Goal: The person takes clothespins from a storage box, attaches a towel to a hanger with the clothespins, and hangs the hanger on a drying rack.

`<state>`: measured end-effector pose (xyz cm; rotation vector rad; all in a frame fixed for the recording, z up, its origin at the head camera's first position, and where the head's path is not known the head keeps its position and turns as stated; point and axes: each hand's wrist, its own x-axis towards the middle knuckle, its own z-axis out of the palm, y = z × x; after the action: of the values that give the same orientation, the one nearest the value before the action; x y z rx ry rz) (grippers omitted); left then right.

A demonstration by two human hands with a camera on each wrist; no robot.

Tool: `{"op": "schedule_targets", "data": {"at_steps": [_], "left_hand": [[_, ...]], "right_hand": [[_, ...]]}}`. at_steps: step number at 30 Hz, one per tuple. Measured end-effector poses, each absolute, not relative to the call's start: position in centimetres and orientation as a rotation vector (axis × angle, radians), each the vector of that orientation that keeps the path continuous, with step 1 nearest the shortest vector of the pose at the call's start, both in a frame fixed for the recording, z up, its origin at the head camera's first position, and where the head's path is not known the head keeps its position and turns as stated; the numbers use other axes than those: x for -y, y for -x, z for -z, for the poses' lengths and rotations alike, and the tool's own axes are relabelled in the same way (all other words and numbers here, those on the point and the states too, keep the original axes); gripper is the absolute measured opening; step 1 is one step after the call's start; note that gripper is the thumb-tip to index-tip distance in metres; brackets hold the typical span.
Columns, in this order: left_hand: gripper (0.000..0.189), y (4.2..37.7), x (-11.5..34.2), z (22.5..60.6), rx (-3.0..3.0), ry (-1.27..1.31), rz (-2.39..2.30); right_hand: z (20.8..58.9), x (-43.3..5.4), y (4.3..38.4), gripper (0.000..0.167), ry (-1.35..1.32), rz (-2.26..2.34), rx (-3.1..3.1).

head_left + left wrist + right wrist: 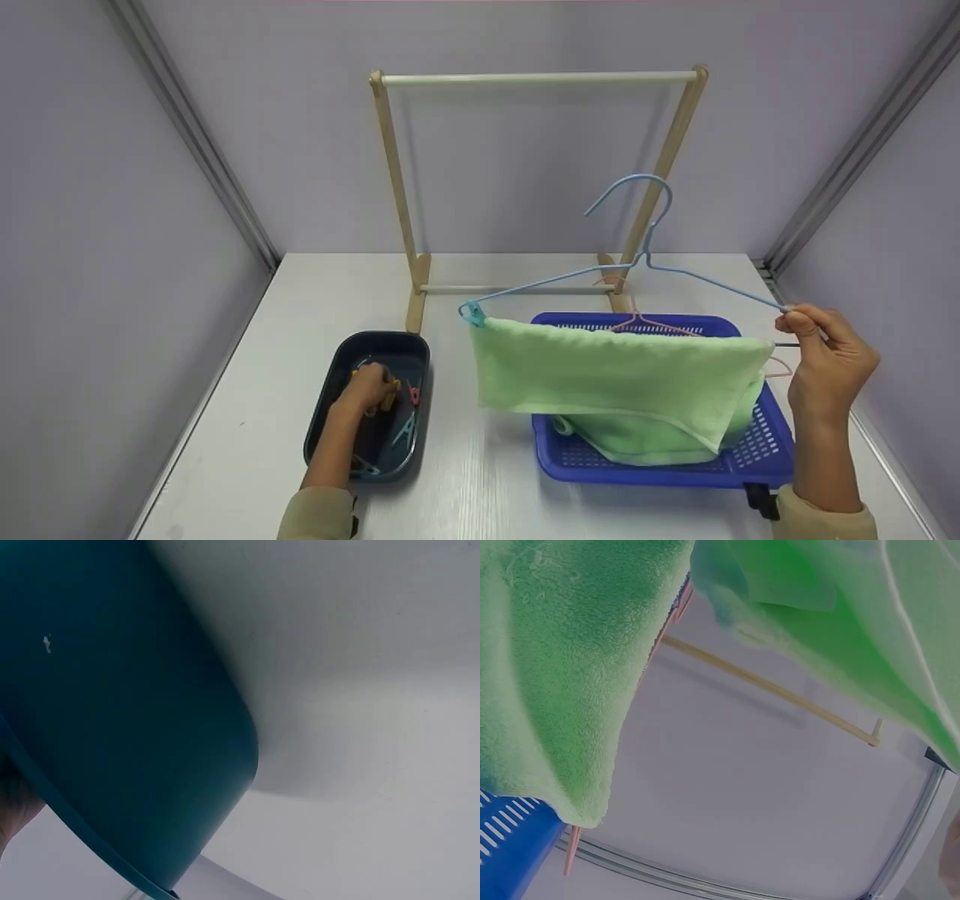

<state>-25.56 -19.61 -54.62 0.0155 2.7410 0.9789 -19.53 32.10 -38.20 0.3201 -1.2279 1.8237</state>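
My right hand (pixel 832 360) pinches the right end of a light blue clothes hanger (pixel 555 279), which is held up with its hook on top. A light green towel (pixel 615 367) hangs folded over the hanger's lower bar, and a teal clothespin (pixel 474 313) clips its left corner. My left hand (pixel 367 388) reaches down into a dark tray (pixel 319 420), its fingers bent among yellow clothespins (pixel 394 390); whether they grip one is hidden. Also in the tray lie a red clothespin (pixel 414 395) and a blue clothespin (pixel 406 430). The left wrist view mostly shows the tray's outer wall (pixel 135 712).
Beneath the towel stands a blue plastic basket (pixel 570 469) with more green cloth (pixel 637 442) and pink hangers (pixel 656 324). Behind, a wooden rack (pixel 394 172) carries a white top rail (pixel 536 78). Grey walls enclose the white table (pixel 480 495) at the back and sides.
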Motion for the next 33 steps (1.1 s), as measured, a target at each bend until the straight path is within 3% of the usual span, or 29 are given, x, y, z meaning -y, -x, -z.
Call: {"op": "schedule_targets", "data": {"at_steps": [11, 22, 33], "left_hand": [[0.010, 26.26, 19.54, 54.76, -2.930, -0.026, -1.011], [0.042, 26.24, 19.55, 54.74, -2.922, 0.009, -1.056], [0.031, 25.89, 19.68, 55.01, -2.832, 0.027, -1.121]], "right_hand": [[38.09, -32.08, 19.63, 0.017, -0.320, -1.791, 1.256], [37.92, -32.16, 19.68, 0.015, -0.315, -1.766, 1.274], [38.03, -32.09, 19.68, 0.015, -0.317, -1.804, 1.240]]}}
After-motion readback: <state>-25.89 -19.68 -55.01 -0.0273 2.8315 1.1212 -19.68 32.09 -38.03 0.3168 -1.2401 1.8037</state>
